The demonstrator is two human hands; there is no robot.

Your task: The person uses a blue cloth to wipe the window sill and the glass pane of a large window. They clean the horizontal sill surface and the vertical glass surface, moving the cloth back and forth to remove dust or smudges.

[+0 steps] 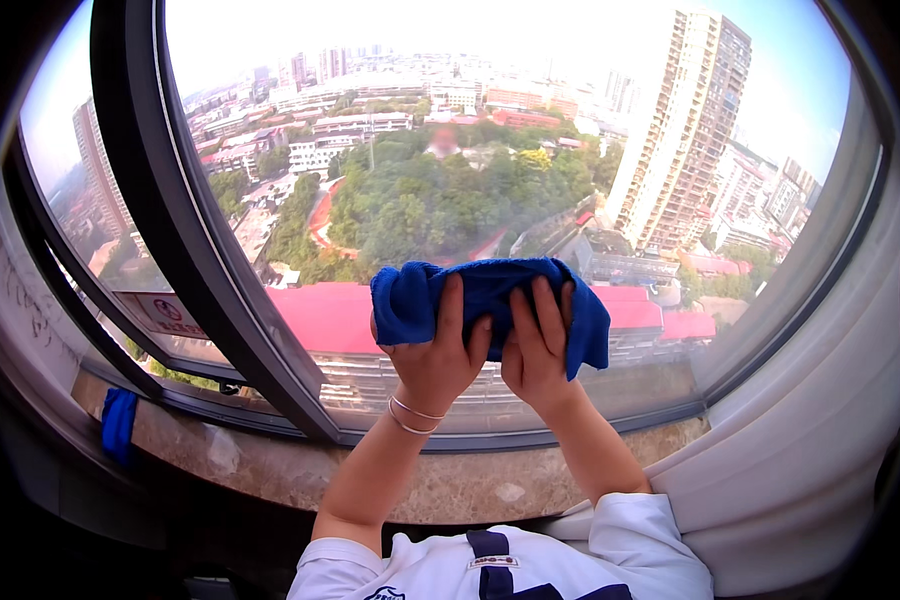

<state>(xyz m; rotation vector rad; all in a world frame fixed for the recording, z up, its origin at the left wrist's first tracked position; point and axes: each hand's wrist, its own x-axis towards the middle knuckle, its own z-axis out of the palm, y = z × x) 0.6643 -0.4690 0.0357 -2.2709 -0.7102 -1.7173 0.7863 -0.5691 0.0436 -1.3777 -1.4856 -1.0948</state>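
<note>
A blue cloth (pixel 495 274) is spread between my two hands, bunched at its left end and draped at its right. My left hand (pixel 439 352) grips the left part, with fingers over the fabric and a thin bangle on the wrist. On the right part, my right hand (pixel 538 345) holds the cloth with its fingers extended over it. Both arms reach forward at the large window pane (pixel 420 202). Whether the cloth touches the glass cannot be told from this angle.
A dark window frame post (pixel 176 225) rises at left, beside a sash with a warning sticker (pixel 161 313). Another blue cloth (pixel 118 426) hangs over the edge of the stone windowsill (pixel 270 472). Pale curtains (pixel 787 450) hang at right. Buildings and trees lie outside, far below.
</note>
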